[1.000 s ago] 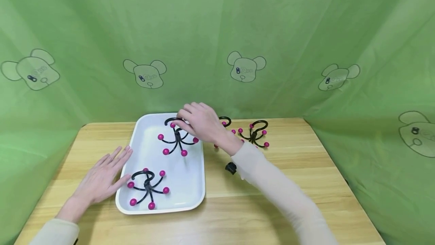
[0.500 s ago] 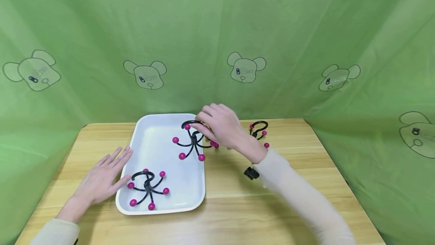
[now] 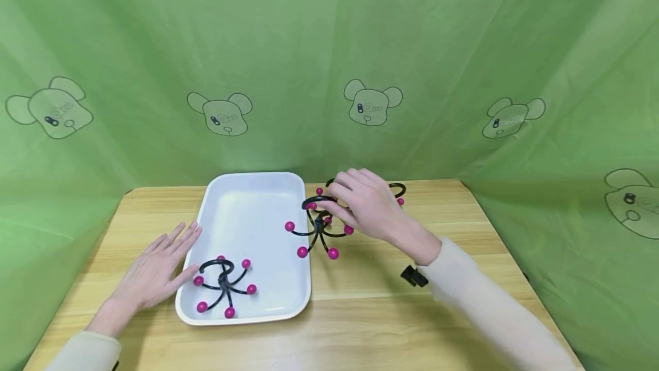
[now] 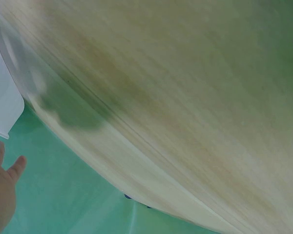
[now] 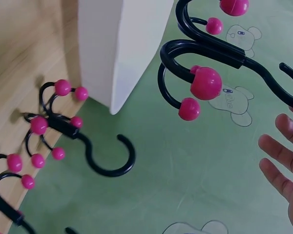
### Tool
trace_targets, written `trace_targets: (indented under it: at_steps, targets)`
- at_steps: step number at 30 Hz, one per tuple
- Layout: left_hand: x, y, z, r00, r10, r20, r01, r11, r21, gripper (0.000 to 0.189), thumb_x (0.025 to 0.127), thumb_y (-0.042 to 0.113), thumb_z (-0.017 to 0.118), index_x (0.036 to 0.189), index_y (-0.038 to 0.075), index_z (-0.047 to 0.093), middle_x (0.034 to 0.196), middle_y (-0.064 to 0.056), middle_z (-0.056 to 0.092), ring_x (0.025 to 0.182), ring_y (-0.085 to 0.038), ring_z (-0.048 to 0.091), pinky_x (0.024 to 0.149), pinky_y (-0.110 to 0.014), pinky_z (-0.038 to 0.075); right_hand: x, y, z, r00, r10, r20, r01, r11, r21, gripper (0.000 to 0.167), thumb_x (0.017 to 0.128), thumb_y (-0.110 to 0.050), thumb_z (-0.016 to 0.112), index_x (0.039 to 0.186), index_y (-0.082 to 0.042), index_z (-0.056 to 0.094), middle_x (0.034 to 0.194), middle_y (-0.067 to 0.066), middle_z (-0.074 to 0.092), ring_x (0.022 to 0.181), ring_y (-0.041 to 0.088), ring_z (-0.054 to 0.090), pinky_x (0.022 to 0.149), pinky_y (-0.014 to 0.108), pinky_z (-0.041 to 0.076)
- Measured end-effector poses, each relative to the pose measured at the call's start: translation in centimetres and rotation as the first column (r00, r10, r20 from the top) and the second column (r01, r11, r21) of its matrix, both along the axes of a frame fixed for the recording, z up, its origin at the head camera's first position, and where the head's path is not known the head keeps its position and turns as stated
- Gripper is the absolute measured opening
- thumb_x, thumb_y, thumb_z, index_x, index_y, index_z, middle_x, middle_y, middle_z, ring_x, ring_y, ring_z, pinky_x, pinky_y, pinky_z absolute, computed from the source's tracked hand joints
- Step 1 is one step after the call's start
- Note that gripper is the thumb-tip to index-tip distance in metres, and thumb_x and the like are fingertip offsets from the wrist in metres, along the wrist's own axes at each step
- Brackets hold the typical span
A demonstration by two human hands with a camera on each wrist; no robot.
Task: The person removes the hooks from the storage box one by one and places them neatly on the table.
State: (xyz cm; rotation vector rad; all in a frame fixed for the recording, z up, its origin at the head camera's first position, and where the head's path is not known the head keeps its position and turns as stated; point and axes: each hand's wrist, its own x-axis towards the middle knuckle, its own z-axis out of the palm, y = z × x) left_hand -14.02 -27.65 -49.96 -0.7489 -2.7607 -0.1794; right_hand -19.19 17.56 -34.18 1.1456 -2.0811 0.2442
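Observation:
My right hand [image 3: 368,205] pinches the hook of a black multi-arm hanger with pink ball tips [image 3: 318,227], which hangs over the right rim of a white tray [image 3: 247,216]. In the right wrist view this hanger [image 5: 215,51] is raised above the table, and part of the hand shows at the right edge. A similar hanger [image 3: 223,283] stands in the tray's front part with its hook up. Spread flat at the tray's left side, my left hand [image 3: 151,271] touches its rim with thumb and fingertips. Only a bit of that hand [image 4: 2,195] shows in the left wrist view.
Two more hangers stand on the wooden table [image 3: 370,302] right of the tray; in the right wrist view one hanger [image 5: 63,126] is nearer the tray, the other hanger [image 5: 7,209] beyond. Green cloth [image 3: 298,45] encloses the back and sides.
My right hand has carried the hanger rightward and slightly toward me, from above the tray's back part to its right rim. The left hand and the other hangers stay put.

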Motion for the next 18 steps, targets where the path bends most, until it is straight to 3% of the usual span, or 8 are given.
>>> trace_targets:
  at_steps: [8, 18]
  targets:
    - [-0.1, -0.1, -0.1, 1.0, -0.001, 0.0, 0.001, 1.0, 0.003, 0.077, 0.103, 0.049, 0.058, 0.166, 0.013, 0.033, 0.17, -0.013, 0.041, 0.155, -0.039, 0.042, 0.124, -0.01, -0.017, 0.6, 2.3, -1.3, 1.0, -0.004, -0.022, 0.004, 1.0, -0.01, 0.055, 0.112, -0.052, 0.039, 0.088, -0.013, 0.069, 0.084, 0.0, 0.071, 0.075, 0.019, 0.063, 0.063, 0.031, 0.052]
    - [-0.1, -0.1, -0.1, 1.0, 0.002, 0.009, -0.002, 1.0, 0.002, 0.078, 0.103, 0.049, 0.058, 0.167, 0.013, 0.031, 0.17, -0.013, 0.04, 0.155, -0.04, 0.041, 0.124, -0.011, -0.017, 1.0, 4.2, -3.1, 1.0, -0.007, 0.007, 0.007, 1.0, -0.004, 0.053, 0.112, -0.05, 0.043, 0.088, -0.011, 0.07, 0.082, 0.002, 0.069, 0.075, 0.019, 0.064, 0.064, 0.033, 0.055]
